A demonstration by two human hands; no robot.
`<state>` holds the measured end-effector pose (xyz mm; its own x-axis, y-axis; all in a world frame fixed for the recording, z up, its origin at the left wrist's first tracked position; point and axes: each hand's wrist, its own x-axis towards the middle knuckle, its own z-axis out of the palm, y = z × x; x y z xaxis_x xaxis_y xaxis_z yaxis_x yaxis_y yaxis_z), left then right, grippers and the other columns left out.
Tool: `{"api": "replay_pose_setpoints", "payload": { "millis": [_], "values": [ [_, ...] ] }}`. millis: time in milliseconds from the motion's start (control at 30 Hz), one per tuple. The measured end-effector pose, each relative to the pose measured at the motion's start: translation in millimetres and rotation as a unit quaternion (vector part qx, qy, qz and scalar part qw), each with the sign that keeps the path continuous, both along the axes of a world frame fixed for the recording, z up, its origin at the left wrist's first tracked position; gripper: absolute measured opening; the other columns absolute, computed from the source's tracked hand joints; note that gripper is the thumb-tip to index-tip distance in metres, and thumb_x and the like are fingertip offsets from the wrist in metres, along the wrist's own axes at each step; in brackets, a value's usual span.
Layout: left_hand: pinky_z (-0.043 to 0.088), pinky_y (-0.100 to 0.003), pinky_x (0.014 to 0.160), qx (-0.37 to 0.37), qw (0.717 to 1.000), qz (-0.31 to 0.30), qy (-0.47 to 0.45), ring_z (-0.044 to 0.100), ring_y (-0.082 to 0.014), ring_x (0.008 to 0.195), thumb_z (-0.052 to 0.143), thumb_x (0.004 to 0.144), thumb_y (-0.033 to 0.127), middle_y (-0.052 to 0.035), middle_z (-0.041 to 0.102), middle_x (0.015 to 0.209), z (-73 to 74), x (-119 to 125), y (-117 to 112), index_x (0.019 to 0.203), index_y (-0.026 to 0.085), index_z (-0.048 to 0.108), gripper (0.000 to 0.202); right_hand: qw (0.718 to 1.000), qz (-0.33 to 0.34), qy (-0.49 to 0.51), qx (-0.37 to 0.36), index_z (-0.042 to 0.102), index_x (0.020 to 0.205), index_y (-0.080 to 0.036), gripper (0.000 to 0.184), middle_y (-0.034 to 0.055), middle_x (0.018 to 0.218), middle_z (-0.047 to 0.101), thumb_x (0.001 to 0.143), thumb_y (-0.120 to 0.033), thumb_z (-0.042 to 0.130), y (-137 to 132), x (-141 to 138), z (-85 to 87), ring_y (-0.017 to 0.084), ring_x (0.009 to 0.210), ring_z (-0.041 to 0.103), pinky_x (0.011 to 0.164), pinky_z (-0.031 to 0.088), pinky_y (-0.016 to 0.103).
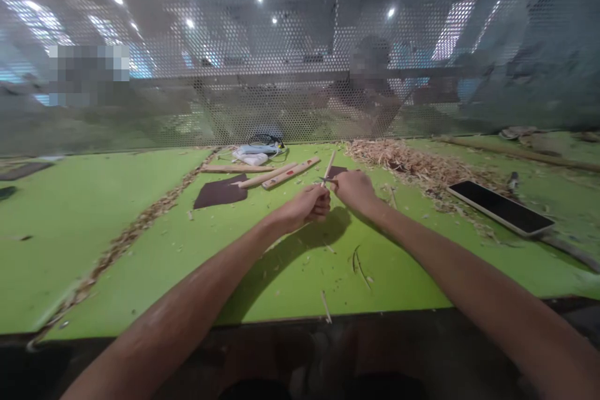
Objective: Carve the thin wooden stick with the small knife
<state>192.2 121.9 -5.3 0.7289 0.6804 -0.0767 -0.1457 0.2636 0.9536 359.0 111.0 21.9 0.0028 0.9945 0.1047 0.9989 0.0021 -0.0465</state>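
Note:
A thin pale wooden stick (330, 161) slants up and away from my left hand (309, 205), which is closed around its near end. My right hand (355, 190) is closed on a small knife; its narrow blade (325, 180) lies across the stick just above my left fist. The knife's handle is hidden in my fingers. Left of my hands lie a flat wooden strip with red marks (291, 173), a rounded wooden stick (269, 175) and a dark brown sheet (220, 192), perhaps sandpaper. Another dark piece (336, 171) shows behind my right hand.
A heap of wood shavings (412, 162) lies at the back right, with a phone (500, 206) before it. Cables and a pale bundle (255, 153) rest at the back. A perforated metal screen (290, 75) bounds the green table (154, 281); people are dimly visible beyond.

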Motion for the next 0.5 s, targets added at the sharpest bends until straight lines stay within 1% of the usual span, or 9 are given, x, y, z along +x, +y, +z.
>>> {"api": "replay_pose_setpoints", "payload": {
  "millis": [67,167,233,300,400,500],
  "values": [
    [0.022,-0.014,0.045,-0.003,1.0,0.0,0.026,0.025,-0.0041,0.048,0.048,0.102,0.019,0.0093,0.028,0.065,4.0,2,-5,0.073,0.022,0.035,0.032,1.0,0.017,-0.016,-0.001,0.083,0.101,-0.007,0.035,0.0173,0.092,0.077,0.104,-0.016,0.049,-3,-8,-1.9,0.021,0.078,0.068,0.075,0.052,0.032],
    [0.02,-0.014,0.045,-0.006,0.999,0.018,0.05,0.022,-0.0036,0.048,0.045,0.101,0.016,0.01,0.025,0.065,7.2,6,-11,0.072,0.023,0.03,0.033,0.999,0.016,-0.039,0.002,0.084,0.111,-0.012,0.039,0.0232,0.105,0.079,0.103,-0.015,0.046,-5,-12,-1.3,0.029,0.094,0.073,0.085,0.056,0.04],
    [0.02,-0.013,0.046,0.001,0.999,0.022,0.044,0.022,-0.0037,0.048,0.044,0.102,0.016,0.0104,0.025,0.065,5.4,8,-12,0.075,0.023,0.03,0.031,0.999,0.009,-0.045,0.005,0.084,0.116,-0.014,0.042,0.0242,0.108,0.079,0.104,-0.019,0.044,-3,-10,-0.1,0.033,0.101,0.074,0.088,0.057,0.043],
    [0.021,-0.014,0.046,0.015,0.999,0.019,0.044,0.023,-0.0043,0.047,0.041,0.104,0.016,0.0106,0.026,0.065,1.0,10,-11,0.079,0.024,0.031,0.028,0.999,0.0,-0.047,0.007,0.084,0.119,-0.014,0.043,0.0241,0.107,0.079,0.106,-0.024,0.044,0,-6,0.7,0.035,0.102,0.075,0.088,0.057,0.043],
    [0.023,-0.016,0.047,0.07,0.993,0.033,0.088,0.027,-0.0063,0.047,0.04,0.107,0.02,0.0099,0.031,0.065,-6.2,11,-7,0.082,0.024,0.034,0.026,0.999,-0.007,-0.046,0.007,0.083,0.118,-0.013,0.042,0.0235,0.105,0.079,0.108,-0.026,0.044,6,1,1.0,0.035,0.1,0.075,0.085,0.057,0.042],
    [0.027,-0.02,0.048,0.161,0.971,0.079,0.161,0.033,-0.0092,0.049,0.038,0.109,0.022,0.0075,0.036,0.062,-11.1,13,-4,0.079,0.024,0.037,0.03,0.999,-0.012,-0.044,0.006,0.083,0.119,-0.013,0.041,0.0244,0.106,0.079,0.108,-0.023,0.045,7,2,0.1,0.037,0.102,0.076,0.085,0.056,0.043]
  ]
}}
